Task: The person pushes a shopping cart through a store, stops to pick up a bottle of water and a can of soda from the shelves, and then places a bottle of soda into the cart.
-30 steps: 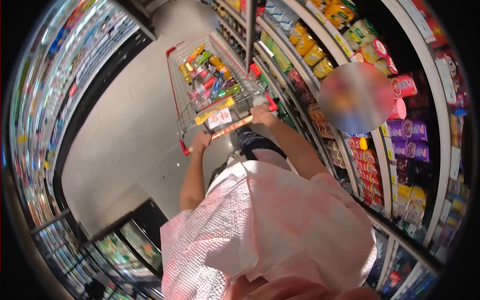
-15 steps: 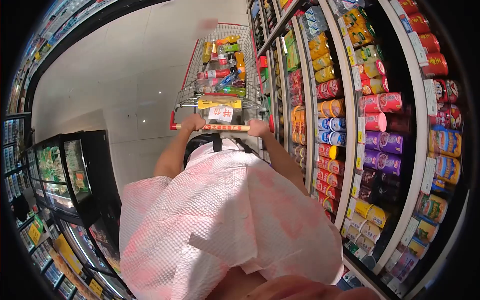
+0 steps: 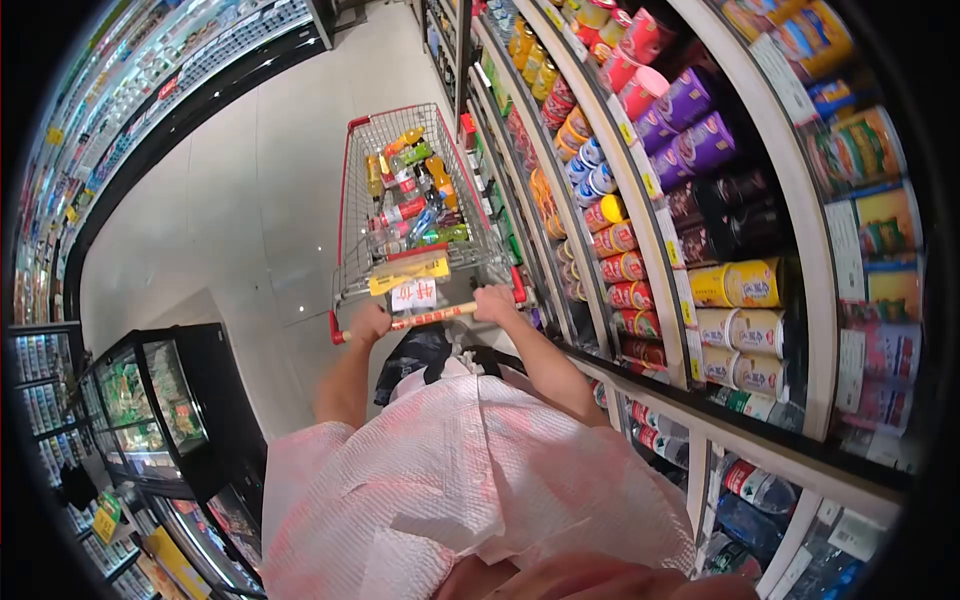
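Observation:
A wire shopping cart (image 3: pixel 352 190) with red trim stands in front of me. Its handle bar (image 3: pixel 432 315), pale with red lettering, runs between my hands. My left hand (image 3: pixel 370 322) is wrapped round the bar near its left end. Near the right end, my right hand (image 3: pixel 494 303) grips the same bar. A white paper sign (image 3: pixel 414 294) with red characters hangs just ahead of the bar, below a yellow strip (image 3: pixel 410 275). Several drink bottles (image 3: pixel 405 211) in orange, green, red and clear lie jumbled in the basket.
Tall shelves of canned food (image 3: pixel 740 284) and drinks line my right side, close to the cart. A dark glass-fronted cabinet (image 3: pixel 150 400) stands at the left. A long refrigerated display (image 3: pixel 200 80) curves along the far left. Pale floor tiles (image 3: pixel 220 200) lie between.
The view has swung, and the cart now points more to the upper left. Shelf goods on the right have shifted, with lower bottle racks now showing. Both hands stay on the bar.

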Action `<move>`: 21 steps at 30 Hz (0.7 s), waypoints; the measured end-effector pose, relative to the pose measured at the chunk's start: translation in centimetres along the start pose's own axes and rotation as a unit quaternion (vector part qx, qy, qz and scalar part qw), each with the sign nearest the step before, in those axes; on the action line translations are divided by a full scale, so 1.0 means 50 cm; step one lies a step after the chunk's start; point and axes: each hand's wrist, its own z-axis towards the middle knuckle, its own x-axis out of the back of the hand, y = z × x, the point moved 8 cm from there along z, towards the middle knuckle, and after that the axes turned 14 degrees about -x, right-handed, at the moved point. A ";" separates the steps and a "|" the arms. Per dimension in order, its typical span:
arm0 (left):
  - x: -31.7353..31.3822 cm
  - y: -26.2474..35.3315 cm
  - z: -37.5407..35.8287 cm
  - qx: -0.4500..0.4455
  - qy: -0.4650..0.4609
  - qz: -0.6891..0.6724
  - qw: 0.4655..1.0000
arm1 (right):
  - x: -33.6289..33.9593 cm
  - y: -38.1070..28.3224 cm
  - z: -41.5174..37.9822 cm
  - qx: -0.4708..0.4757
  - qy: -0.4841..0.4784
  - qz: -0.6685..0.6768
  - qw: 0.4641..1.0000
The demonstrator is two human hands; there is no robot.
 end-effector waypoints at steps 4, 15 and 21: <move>-0.090 0.032 -0.126 -0.022 -0.008 0.007 1.000 | -0.068 0.038 -0.140 0.025 -0.016 0.002 1.000; -0.277 0.036 -0.292 -0.064 -0.035 0.009 0.997 | -0.238 0.117 -0.327 0.002 0.016 0.013 1.000; -0.362 0.032 -0.394 -0.161 0.004 0.083 0.983 | -0.318 0.130 -0.437 -0.043 0.046 -0.001 0.998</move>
